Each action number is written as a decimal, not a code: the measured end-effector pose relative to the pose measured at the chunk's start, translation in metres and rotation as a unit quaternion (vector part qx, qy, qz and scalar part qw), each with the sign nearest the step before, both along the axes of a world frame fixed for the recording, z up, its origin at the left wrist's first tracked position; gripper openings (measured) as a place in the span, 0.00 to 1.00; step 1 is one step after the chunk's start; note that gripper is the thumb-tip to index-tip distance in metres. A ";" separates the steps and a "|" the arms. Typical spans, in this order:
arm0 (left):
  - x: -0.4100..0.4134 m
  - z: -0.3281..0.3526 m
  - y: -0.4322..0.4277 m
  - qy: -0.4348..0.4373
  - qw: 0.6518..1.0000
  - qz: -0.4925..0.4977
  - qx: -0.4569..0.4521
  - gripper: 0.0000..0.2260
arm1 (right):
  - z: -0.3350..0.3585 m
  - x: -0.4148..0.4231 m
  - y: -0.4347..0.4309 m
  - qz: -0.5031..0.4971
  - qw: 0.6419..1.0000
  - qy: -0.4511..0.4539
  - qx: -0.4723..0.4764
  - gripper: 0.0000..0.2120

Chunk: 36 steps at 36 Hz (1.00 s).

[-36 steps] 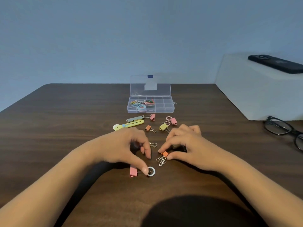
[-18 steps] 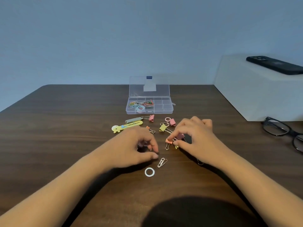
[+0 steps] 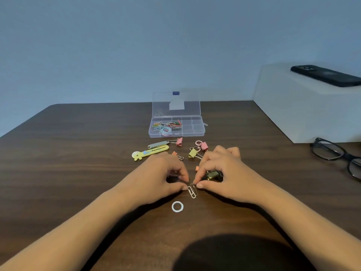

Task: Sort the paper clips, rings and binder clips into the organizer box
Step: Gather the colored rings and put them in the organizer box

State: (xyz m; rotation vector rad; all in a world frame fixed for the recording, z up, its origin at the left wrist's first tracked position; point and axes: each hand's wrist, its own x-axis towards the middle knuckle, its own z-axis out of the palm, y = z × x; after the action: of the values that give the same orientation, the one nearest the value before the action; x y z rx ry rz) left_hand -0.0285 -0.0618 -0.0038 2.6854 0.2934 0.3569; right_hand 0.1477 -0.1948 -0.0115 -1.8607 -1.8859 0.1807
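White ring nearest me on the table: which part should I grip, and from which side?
Come from straight above. The white ring lies flat on the table, apart from the paper clips, with no raised edge; probably pinch its near band, fingers inside and outside the hole.

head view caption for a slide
Left hand and right hand pinch paper clips near a white ring, organizer box open beyond.

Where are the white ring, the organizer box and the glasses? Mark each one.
white ring [image 3: 177, 202]: head view, on its far band.
organizer box [image 3: 187, 134]: head view, on its front wall.
glasses [image 3: 326, 149]: head view, on the left lens.
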 end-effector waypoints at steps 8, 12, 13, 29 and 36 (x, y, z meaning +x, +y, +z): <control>-0.004 0.004 0.002 0.000 0.997 -0.080 0.024 0.08 | 0.002 0.002 -0.003 0.014 1.000 0.001 -0.021 0.07; -0.009 0.006 0.011 0.019 0.998 -0.055 0.021 0.09 | 0.003 0.002 -0.004 0.023 0.999 -0.020 -0.026 0.08; -0.010 0.007 0.012 0.024 0.998 -0.047 0.018 0.08 | 0.003 0.002 -0.005 0.019 0.999 -0.020 -0.029 0.08; -0.007 0.005 0.018 0.075 0.997 -0.014 -0.018 0.04 | 0.002 -0.001 0.003 -0.018 0.999 -0.029 -0.040 0.07; -0.005 0.007 0.015 0.124 0.992 -0.030 -0.012 0.02 | 0.002 -0.002 0.004 -0.029 0.997 -0.043 -0.051 0.06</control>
State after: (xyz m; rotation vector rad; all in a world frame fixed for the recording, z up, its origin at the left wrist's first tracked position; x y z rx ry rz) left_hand -0.0339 -0.0471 0.0031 2.7092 0.2859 0.0002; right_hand 0.1460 -0.1908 -0.0097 -2.0175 -1.9090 0.1828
